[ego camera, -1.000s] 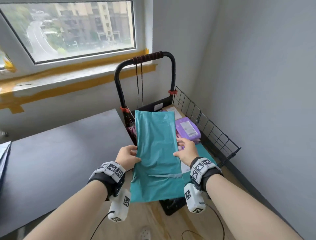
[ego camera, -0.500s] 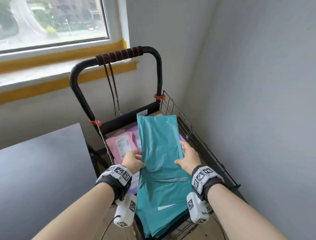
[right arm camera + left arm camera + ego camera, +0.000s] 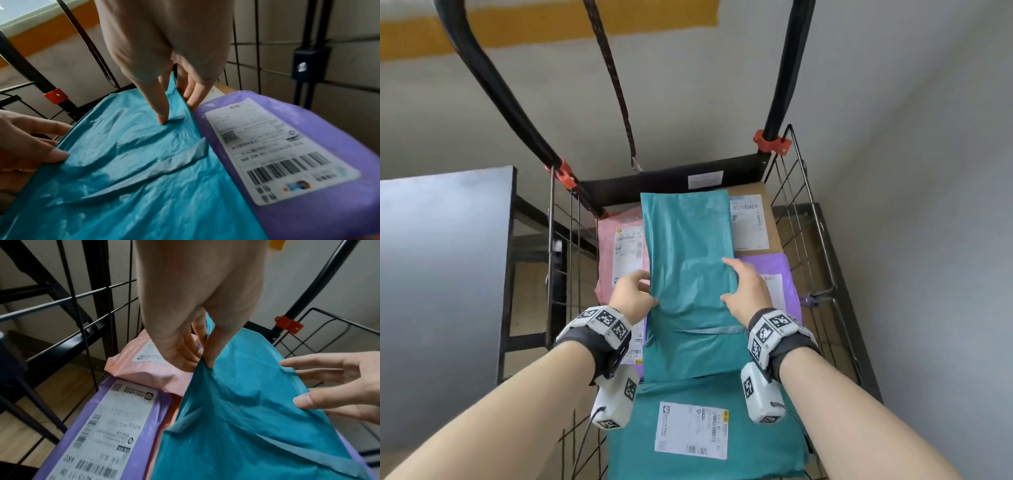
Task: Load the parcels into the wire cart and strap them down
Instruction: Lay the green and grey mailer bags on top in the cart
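Note:
A long teal parcel [image 3: 690,267] lies lengthwise over the wire cart [image 3: 822,260], on top of the parcels inside. My left hand [image 3: 645,296] pinches its left edge, thumb on top and fingers under, as the left wrist view shows [image 3: 203,360]. On the opposite edge my right hand [image 3: 729,284] pinches the same way, thumb pressing the plastic [image 3: 176,107]. Beneath are a pink parcel [image 3: 619,246], a purple parcel [image 3: 287,146], a cardboard box [image 3: 755,219] and a second teal parcel [image 3: 698,431] with a label. A dark strap [image 3: 619,89] with a hook hangs from the cart handle.
A dark grey table [image 3: 441,257] stands close to the cart's left side. Grey walls close in behind and to the right of the cart. The black handle frame [image 3: 493,89] rises over the far end of the basket.
Both hands have carried the teal parcel forward and down over the cart basket. The head has come closer and looks more steeply down into the cart.

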Tool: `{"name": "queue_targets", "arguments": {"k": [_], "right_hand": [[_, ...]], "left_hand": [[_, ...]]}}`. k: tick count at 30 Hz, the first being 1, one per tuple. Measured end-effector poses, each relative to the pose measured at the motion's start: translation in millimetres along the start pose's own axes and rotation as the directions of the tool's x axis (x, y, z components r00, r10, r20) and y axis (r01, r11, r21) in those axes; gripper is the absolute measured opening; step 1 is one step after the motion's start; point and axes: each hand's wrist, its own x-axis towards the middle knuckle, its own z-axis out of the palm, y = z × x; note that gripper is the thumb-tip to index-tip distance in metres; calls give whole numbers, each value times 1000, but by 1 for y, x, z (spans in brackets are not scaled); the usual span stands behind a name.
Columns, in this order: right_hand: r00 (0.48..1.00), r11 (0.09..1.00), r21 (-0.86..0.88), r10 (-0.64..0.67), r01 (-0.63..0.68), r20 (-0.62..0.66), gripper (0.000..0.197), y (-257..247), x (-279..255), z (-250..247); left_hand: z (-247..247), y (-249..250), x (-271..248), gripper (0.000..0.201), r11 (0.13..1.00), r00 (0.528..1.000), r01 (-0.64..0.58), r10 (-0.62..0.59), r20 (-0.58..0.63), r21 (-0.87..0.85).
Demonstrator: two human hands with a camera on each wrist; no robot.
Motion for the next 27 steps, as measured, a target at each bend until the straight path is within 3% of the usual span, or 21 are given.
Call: {"name": "queue_targets", "arguments": {"k": [9, 14, 20, 27], "right_hand": [[994, 997, -49, -49, 54, 97, 68, 8, 32, 24], [995, 992, -114, -37, 48, 94, 67, 4, 27, 18], [991, 980, -194, -10, 37, 136, 68, -12, -6, 2], [966, 913, -381, -47, 144, 254, 51, -65, -67, -18]], "left_hand": [[3, -16, 32, 42, 999, 993, 30, -27, -112, 26], [15, -21, 30, 52, 999, 997, 28, -29, -72, -24], [10, -23, -12, 52, 999, 998, 21, -19, -56, 35], [-24, -11, -87, 40, 979, 991, -99, 112, -67, 177]]}}
